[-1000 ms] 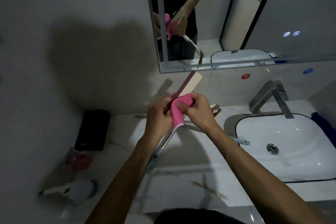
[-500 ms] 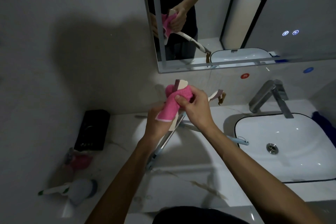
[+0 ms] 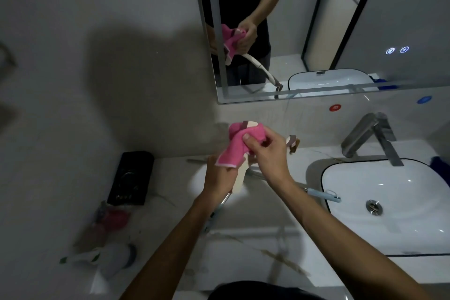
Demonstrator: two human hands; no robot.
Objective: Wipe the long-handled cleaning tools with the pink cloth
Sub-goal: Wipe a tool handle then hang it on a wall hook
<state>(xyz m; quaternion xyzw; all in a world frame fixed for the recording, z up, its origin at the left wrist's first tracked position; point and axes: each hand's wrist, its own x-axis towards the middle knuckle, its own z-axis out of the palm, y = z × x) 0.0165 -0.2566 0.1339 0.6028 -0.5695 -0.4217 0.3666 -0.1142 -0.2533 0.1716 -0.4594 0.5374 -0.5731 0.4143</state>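
Observation:
A cream long-handled cleaning tool (image 3: 239, 179) is held upright over the counter, its brown-edged top end (image 3: 249, 124) poking out of the pink cloth (image 3: 237, 147). My right hand (image 3: 266, 153) pinches the cloth around the tool's upper part. My left hand (image 3: 220, 175) grips the tool lower down, partly under the hanging cloth. A second long-handled tool with a pale blue end (image 3: 323, 196) lies on the counter behind my right forearm, and a metal handle (image 3: 215, 214) runs down below my left wrist.
A white basin (image 3: 389, 204) with a steel tap (image 3: 370, 136) sits at the right. A black box (image 3: 131, 178) leans on the wall at left, with a pink item (image 3: 117, 218) and a white round brush (image 3: 117, 260) in front. The mirror (image 3: 316, 31) hangs above.
The pink cloth has slid up the tool, from its middle to its top end, which is now almost covered. Both hands rose slightly with it.

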